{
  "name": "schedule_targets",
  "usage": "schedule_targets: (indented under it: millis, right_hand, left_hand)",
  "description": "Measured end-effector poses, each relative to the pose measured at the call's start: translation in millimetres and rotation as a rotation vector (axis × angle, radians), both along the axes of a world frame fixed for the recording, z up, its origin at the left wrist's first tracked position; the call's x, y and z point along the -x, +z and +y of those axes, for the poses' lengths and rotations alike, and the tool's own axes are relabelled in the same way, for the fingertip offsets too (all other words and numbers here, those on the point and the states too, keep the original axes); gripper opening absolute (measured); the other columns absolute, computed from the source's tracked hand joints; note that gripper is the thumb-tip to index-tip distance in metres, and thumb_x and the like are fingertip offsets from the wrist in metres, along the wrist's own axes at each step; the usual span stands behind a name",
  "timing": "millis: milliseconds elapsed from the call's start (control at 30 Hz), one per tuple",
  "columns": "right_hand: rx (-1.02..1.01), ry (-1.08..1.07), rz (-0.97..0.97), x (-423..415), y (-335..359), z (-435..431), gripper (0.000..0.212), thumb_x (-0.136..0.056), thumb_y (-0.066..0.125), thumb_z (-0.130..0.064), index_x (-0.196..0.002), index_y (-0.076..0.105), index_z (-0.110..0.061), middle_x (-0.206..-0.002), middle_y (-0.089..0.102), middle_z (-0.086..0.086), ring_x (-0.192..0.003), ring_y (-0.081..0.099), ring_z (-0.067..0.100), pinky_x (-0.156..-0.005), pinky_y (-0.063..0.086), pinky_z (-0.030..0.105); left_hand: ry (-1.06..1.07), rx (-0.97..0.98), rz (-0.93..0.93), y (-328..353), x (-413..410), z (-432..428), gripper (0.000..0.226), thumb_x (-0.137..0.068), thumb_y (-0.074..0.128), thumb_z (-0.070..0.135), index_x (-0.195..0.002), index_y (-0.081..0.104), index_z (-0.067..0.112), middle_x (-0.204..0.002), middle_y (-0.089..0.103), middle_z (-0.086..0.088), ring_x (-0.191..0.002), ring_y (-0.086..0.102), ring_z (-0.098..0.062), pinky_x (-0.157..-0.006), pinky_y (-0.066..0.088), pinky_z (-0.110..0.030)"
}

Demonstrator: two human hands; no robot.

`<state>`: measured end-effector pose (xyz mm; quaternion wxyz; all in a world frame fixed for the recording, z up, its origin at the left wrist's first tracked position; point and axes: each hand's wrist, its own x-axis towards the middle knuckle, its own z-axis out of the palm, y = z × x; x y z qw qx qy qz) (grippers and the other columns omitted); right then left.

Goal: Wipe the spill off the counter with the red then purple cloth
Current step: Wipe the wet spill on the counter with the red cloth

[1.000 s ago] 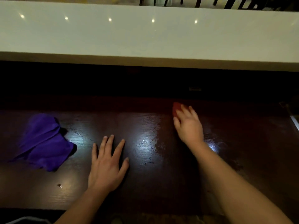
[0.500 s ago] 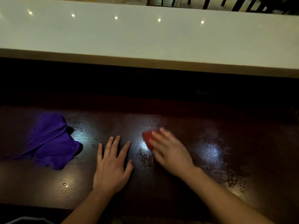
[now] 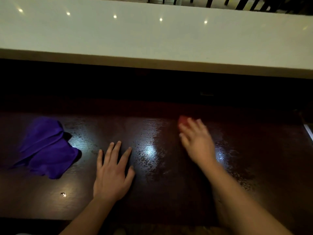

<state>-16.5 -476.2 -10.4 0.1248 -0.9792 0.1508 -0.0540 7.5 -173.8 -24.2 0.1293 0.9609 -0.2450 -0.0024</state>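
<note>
My right hand (image 3: 197,143) presses a red cloth (image 3: 183,119) onto the dark wooden counter (image 3: 160,192); only a small red edge shows past my fingertips, and the hand is blurred by motion. Wet streaks of the spill (image 3: 150,158) glisten in the middle of the counter, between my hands. My left hand (image 3: 112,172) lies flat on the counter with its fingers spread, holding nothing. A crumpled purple cloth (image 3: 47,148) rests on the counter at the left, a short way from my left hand.
A raised white ledge (image 3: 152,39) runs across the back, with a dark gap below it. More wet patches (image 3: 240,175) lie right of my right forearm. A small shiny speck (image 3: 63,194) sits near the front left. Chair legs (image 3: 243,4) show beyond the ledge.
My right hand swept the red cloth left toward my left hand, then back to the right and farther away. My left hand and the purple cloth stayed put.
</note>
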Motion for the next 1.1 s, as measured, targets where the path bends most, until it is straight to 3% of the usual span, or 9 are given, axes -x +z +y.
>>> schedule_targets:
  millis: [133, 300, 367, 467, 567, 633, 800, 933, 1100]
  right_hand:
    - [-0.067, -0.252, -0.024, -20, 5, -6, 0.041, -0.097, 0.047, -0.037, -0.136, 0.055, -0.025, -0.153, 0.04, 0.008, -0.146, 0.021, 0.035, -0.119, 0.022, 0.039]
    - [-0.016, 0.341, -0.027, 50, -9, 92, 0.039, -0.093, 0.052, -0.041, -0.13, 0.057, -0.031, -0.15, 0.045, 0.002, -0.144, 0.03, 0.031, -0.119, 0.024, 0.044]
    - [-0.031, 0.378, -0.046, 81, -11, 70, 0.037, -0.092, 0.052, -0.042, -0.128, 0.058, -0.033, -0.149, 0.046, -0.002, -0.143, 0.032, 0.027, -0.117, 0.027, 0.044]
    - [-0.011, 0.056, -0.098, 112, -8, -2, 0.04, -0.092, 0.049, -0.036, -0.124, 0.066, -0.02, -0.142, 0.054, 0.007, -0.137, 0.042, 0.034, -0.111, 0.038, 0.05]
    - [0.007, -0.375, -0.055, 105, -2, -54, 0.039, -0.098, 0.049, -0.033, -0.13, 0.061, -0.016, -0.147, 0.047, 0.008, -0.142, 0.033, 0.034, -0.114, 0.032, 0.047]
    - [0.0, -0.481, -0.046, 76, -2, -54, 0.041, -0.098, 0.049, -0.034, -0.135, 0.056, -0.017, -0.151, 0.042, 0.009, -0.144, 0.026, 0.034, -0.117, 0.025, 0.042]
    - [-0.035, -0.103, -0.093, 13, -3, 43, 0.042, -0.095, 0.054, -0.033, -0.135, 0.057, -0.02, -0.151, 0.043, 0.01, -0.144, 0.028, 0.035, -0.119, 0.02, 0.036]
    - [-0.121, 0.241, -0.148, 24, -1, 126, 0.037, -0.085, 0.058, -0.026, -0.12, 0.067, -0.02, -0.141, 0.056, 0.007, -0.138, 0.04, 0.032, -0.113, 0.037, 0.041]
    - [-0.249, 0.507, -0.176, 48, 14, 131, 0.03, -0.084, 0.061, -0.01, -0.112, 0.07, -0.014, -0.131, 0.062, 0.005, -0.125, 0.052, 0.031, -0.106, 0.044, 0.04]
  left_hand:
    - [0.005, -0.008, 0.002, 0, 0, -1, 0.061, -0.087, 0.041, 0.044, -0.142, 0.05, 0.02, -0.155, 0.037, -0.014, -0.147, 0.025, -0.03, -0.119, 0.012, -0.057]
    - [0.001, -0.011, 0.011, 2, 0, 0, 0.061, -0.087, 0.039, 0.044, -0.143, 0.049, 0.021, -0.155, 0.037, -0.014, -0.147, 0.025, -0.03, -0.118, 0.014, -0.057]
    - [0.001, -0.002, 0.009, 2, 0, 0, 0.061, -0.087, 0.039, 0.044, -0.142, 0.05, 0.021, -0.154, 0.038, -0.015, -0.147, 0.026, -0.031, -0.118, 0.014, -0.058]
    - [0.003, 0.002, 0.005, 2, 0, -2, 0.061, -0.087, 0.039, 0.044, -0.141, 0.051, 0.02, -0.154, 0.039, -0.015, -0.146, 0.027, -0.032, -0.118, 0.015, -0.059]
    - [0.007, -0.023, 0.008, 2, 1, -3, 0.063, -0.086, 0.039, 0.045, -0.142, 0.049, 0.02, -0.154, 0.038, -0.016, -0.147, 0.025, -0.032, -0.118, 0.014, -0.059]
    - [0.002, -0.066, 0.012, 2, 2, -4, 0.064, -0.087, 0.038, 0.047, -0.144, 0.046, 0.02, -0.155, 0.036, -0.017, -0.147, 0.023, -0.033, -0.118, 0.013, -0.06]
    - [-0.006, -0.087, 0.038, 5, 1, -2, 0.064, -0.089, 0.034, 0.048, -0.146, 0.043, 0.02, -0.156, 0.034, -0.018, -0.148, 0.021, -0.034, -0.119, 0.011, -0.06]
    - [0.031, 0.08, 0.099, 10, 0, 3, 0.067, -0.087, 0.033, 0.046, -0.145, 0.044, 0.015, -0.154, 0.038, -0.015, -0.148, 0.023, -0.03, -0.121, 0.011, -0.055]
    - [0.048, 0.238, 0.165, 21, -7, 25, 0.065, -0.09, 0.033, 0.048, -0.148, 0.04, 0.018, -0.156, 0.035, -0.007, -0.148, 0.022, -0.022, -0.12, 0.021, -0.046]
